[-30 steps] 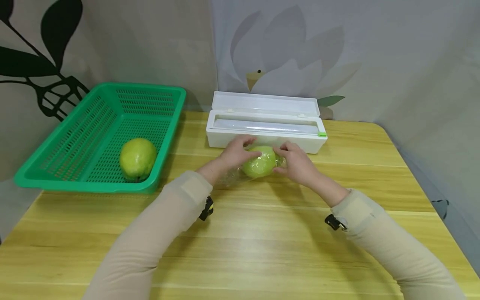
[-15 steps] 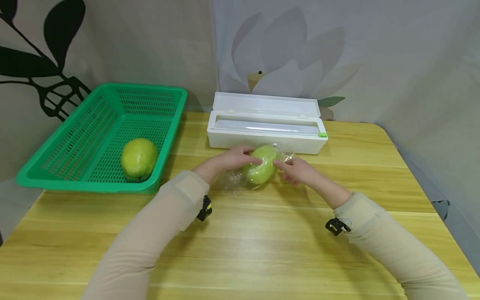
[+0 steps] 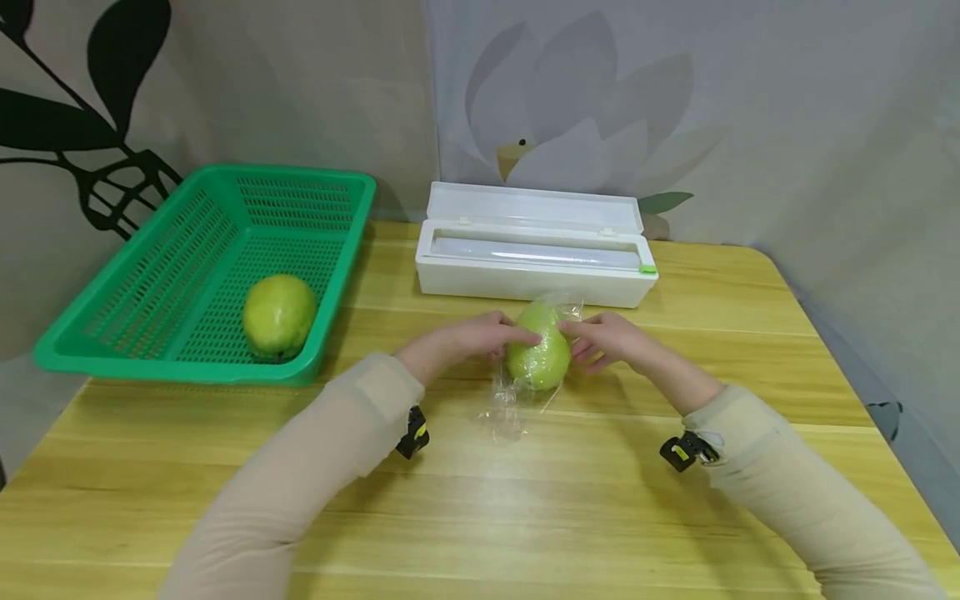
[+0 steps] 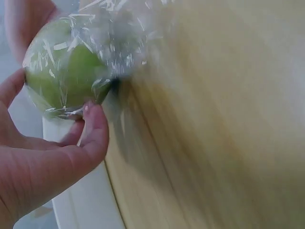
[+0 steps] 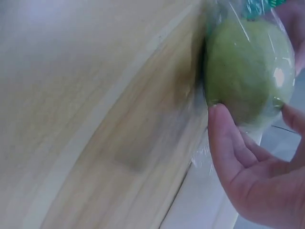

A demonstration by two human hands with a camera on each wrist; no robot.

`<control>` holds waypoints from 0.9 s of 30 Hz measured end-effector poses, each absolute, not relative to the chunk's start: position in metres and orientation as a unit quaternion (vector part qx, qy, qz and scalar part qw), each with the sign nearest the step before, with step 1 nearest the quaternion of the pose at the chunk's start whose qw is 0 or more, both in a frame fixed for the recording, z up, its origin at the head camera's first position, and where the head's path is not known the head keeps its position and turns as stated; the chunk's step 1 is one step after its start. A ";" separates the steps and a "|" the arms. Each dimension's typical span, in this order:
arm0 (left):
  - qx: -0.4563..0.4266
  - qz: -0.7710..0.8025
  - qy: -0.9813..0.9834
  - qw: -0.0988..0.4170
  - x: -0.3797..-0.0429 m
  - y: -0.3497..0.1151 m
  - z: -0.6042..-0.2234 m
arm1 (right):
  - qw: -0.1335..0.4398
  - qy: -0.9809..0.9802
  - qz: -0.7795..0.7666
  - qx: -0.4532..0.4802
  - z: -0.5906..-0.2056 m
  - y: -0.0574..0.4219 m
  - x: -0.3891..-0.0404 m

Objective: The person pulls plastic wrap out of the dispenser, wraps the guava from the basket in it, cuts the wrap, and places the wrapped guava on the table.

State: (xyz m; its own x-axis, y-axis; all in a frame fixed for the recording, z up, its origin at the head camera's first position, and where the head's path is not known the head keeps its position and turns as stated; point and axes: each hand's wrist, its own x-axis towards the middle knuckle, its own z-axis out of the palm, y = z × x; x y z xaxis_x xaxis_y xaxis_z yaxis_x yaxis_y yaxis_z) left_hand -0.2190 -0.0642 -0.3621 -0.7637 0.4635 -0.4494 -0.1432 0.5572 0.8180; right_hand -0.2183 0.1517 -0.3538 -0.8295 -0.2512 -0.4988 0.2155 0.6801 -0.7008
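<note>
A green pear (image 3: 538, 364) in clear plastic wrap is between both hands, close over the table in the head view. My left hand (image 3: 483, 335) grips it from the left, thumb across its front. From the right, my right hand (image 3: 611, 340) pinches it between thumb and fingers. In the left wrist view, the left fingertips (image 4: 90, 112) press the wrapped pear. The right wrist view shows the right thumb and fingers at one end of the pear (image 5: 250, 71). Loose plastic wrap (image 3: 507, 408) hangs at the near side, and more sticks out at the far side.
A white cling film box (image 3: 525, 283) stands behind the hands with its lid up and a roll inside. At the left is a green plastic basket (image 3: 187, 372) holding another pear (image 3: 279, 317). All of it is on a wooden table (image 3: 480, 517) against a patterned wall covering.
The wrapped pear has turned from lying sideways to pointing away, and has come slightly nearer and to the right. Both hands moved with it; the right hand shifted its grip.
</note>
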 end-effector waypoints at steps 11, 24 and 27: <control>0.085 0.441 0.829 0.333 -0.219 -0.061 -0.362 | 0.295 0.869 -0.393 -0.054 -0.355 0.159 -0.222; 0.036 0.513 0.824 0.239 -0.254 -0.039 -0.375 | 0.302 0.851 -0.420 -0.084 -0.359 0.158 -0.224; 0.044 0.505 0.839 0.199 -0.254 -0.034 -0.376 | 0.305 0.850 -0.422 -0.082 -0.359 0.159 -0.225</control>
